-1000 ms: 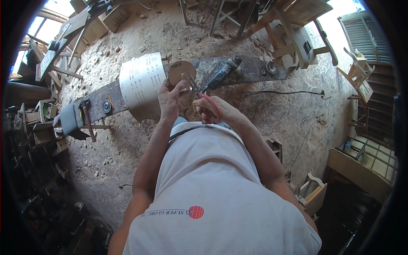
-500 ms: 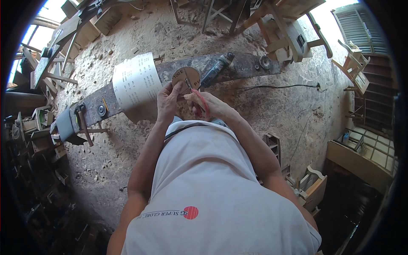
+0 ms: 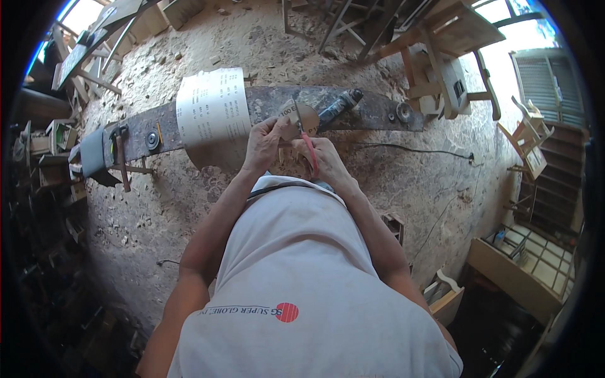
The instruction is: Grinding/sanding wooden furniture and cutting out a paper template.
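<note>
A round brown sandpaper disc, its printed back facing up, is pinched by the fingers of my left hand. My right hand is closed round the red handles of a pair of scissors. The scissor blades lie across the disc near its middle; whether they are parted is too small to tell. Just beyond the disc, a dark angle grinder rests on a long narrow bench. Left of my hands, a large pale printed sandpaper sheet drapes over the bench and hangs down its near side.
Toward the bench's left end are a hammer, a round backing pad, a yellow pencil and a grey sheet. A metal ring sits at the right end. Wooden chair frames stand beyond; a black cord crosses the debris-strewn floor.
The disc has turned and tilted between my hands, and the scissor blades now reach farther across it. Both hands have shifted slightly right in the picture as the whole view moved.
</note>
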{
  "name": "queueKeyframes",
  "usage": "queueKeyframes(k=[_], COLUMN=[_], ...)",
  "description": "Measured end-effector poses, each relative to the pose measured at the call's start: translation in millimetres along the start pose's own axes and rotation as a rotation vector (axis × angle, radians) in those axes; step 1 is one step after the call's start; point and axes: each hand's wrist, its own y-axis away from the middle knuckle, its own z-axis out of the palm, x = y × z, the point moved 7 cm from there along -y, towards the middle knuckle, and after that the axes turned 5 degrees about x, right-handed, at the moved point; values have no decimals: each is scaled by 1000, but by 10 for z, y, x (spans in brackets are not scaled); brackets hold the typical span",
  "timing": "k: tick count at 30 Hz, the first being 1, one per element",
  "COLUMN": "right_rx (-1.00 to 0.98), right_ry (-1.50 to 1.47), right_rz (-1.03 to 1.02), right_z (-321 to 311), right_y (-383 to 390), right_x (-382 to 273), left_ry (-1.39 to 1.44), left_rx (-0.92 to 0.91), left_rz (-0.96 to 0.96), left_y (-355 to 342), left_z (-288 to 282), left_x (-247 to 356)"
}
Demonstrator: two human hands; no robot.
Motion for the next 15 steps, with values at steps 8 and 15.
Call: queueKeyframes(k=[8, 15], right_rx=[-11, 3], right_ry=[-237, -63], right_rz=[48, -144], right_z=[33, -6], right_y=[31, -8], right_x=[3, -9], left_ry=[-91, -50], left_rx=[-75, -70], left_rz=[46, 27], left_y=[-3, 37], left_z=[-6, 2], left_x=[-45, -65])
